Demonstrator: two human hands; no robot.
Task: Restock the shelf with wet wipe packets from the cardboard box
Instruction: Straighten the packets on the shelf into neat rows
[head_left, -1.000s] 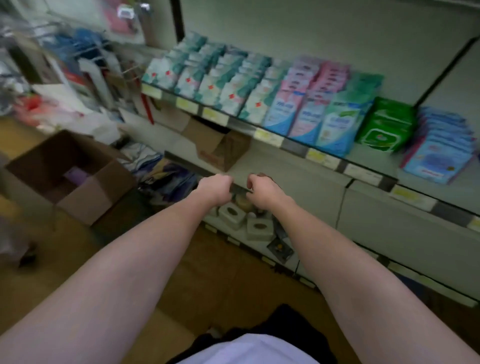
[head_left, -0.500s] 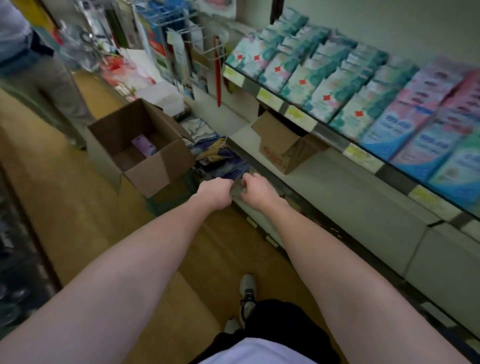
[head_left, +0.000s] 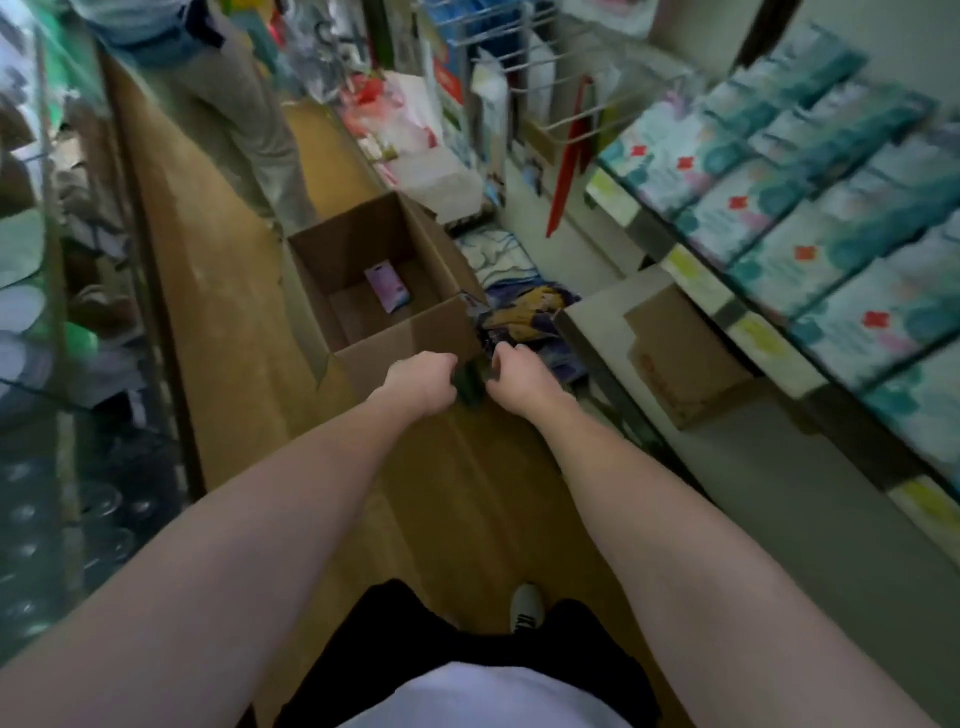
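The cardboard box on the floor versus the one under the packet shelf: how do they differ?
The floor box stands upright with flaps open, one purple packet showing inside; the shelf box sits on the lower ledge with its inside hidden. The floor box looks larger and plain; the shelf box bears red print. Both are brown cardboard.

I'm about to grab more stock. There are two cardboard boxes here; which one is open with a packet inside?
The cardboard box on the floor, just beyond both hands: its top is open and one purple packet lies inside. The other box sits on the lower shelf.

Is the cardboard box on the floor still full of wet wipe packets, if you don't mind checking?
No, the cardboard box is nearly empty, with one purple packet visible on its bottom.
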